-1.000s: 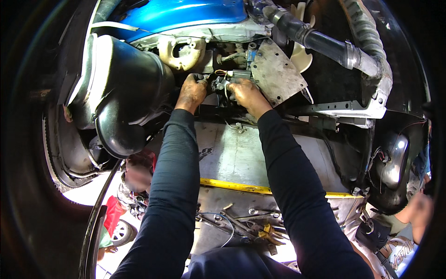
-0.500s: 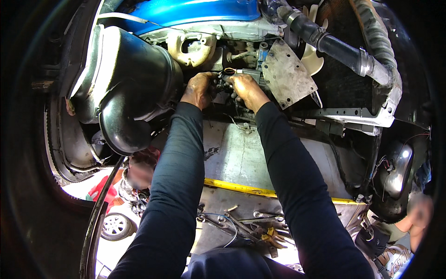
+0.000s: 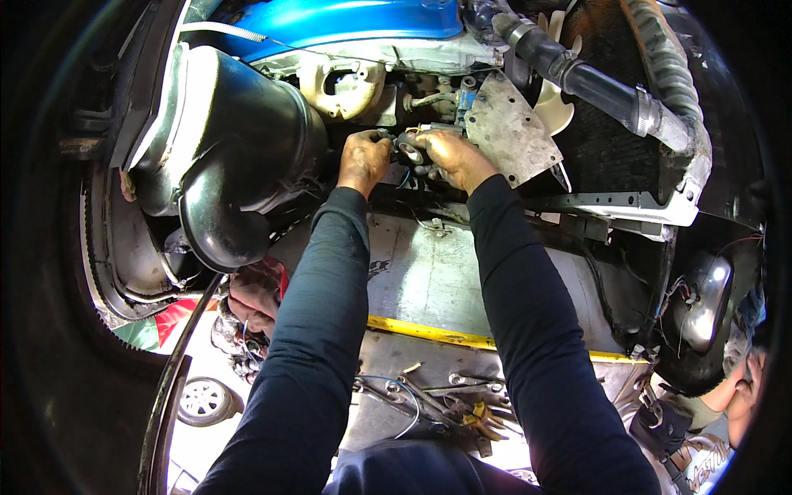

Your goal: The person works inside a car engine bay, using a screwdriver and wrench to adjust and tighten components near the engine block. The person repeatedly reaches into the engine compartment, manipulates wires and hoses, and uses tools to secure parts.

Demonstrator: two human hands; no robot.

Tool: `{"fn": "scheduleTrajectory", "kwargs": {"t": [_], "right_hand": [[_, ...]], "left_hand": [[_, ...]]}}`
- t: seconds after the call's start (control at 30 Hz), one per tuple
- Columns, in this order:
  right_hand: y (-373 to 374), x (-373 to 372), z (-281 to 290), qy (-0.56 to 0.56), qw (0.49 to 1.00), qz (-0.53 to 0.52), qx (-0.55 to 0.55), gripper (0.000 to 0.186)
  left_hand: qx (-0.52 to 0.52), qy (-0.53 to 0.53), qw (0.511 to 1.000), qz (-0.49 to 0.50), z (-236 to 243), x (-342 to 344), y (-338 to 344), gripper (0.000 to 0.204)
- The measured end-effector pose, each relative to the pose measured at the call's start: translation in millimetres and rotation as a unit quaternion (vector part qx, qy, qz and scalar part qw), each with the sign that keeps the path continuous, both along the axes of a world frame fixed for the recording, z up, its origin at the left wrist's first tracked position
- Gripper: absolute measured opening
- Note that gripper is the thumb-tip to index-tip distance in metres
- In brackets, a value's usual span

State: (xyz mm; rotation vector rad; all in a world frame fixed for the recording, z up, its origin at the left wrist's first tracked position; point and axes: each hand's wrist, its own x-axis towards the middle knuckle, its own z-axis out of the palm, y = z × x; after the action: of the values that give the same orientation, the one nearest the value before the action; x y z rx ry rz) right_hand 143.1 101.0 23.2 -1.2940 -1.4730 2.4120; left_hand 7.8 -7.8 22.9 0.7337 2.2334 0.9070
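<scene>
Both my arms reach down into an engine bay. My left hand point(image 3: 364, 162) is closed, its fingertips pressed on a dark part among the fittings; what they grip is hidden. Beside it my right hand point(image 3: 455, 157) has its fingers curled around a small greyish metal part with a round, ring-like end point(image 3: 410, 153), which points toward the left hand. Thin wires show near the right fingertips. Just right of that hand is a flat grey metal plate point(image 3: 516, 132) with holes. A pale manifold casting point(image 3: 342, 87) lies beyond the left hand.
A large black rounded housing point(image 3: 239, 132) fills the left side. A blue engine cover point(image 3: 346, 29), a black hose point(image 3: 594, 78) and pale fan blades point(image 3: 554, 107) lie beyond. Wrenches point(image 3: 429, 396) and yellow-handled pliers point(image 3: 483, 419) rest nearer, past a yellow edge point(image 3: 429, 332). Another person's hand point(image 3: 747, 388) is at right.
My right hand has moved a little right and turned, so the ring-like metal end now shows. My left hand has shifted slightly right. The other person's hand at right has changed pose.
</scene>
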Motion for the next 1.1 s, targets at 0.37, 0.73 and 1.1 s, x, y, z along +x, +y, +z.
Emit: {"fn": "scheduleTrajectory", "kwargs": {"t": [0.37,0.73,1.1], "right_hand": [[-11,-8,-15,0.102,0.972,-0.208,-0.042,0.02],[-15,-20,-60,0.115,0.815,0.064,0.565,0.024],[-22,-16,-38,-0.069,0.966,-0.016,0.248,0.042]], "left_hand": [[0.073,-0.082,0.994,0.017,16,14,-10,0.043],[-0.089,0.11,0.988,0.068,5,26,1,0.043],[-0.028,0.279,0.958,-0.056,0,14,7,0.028]]}}
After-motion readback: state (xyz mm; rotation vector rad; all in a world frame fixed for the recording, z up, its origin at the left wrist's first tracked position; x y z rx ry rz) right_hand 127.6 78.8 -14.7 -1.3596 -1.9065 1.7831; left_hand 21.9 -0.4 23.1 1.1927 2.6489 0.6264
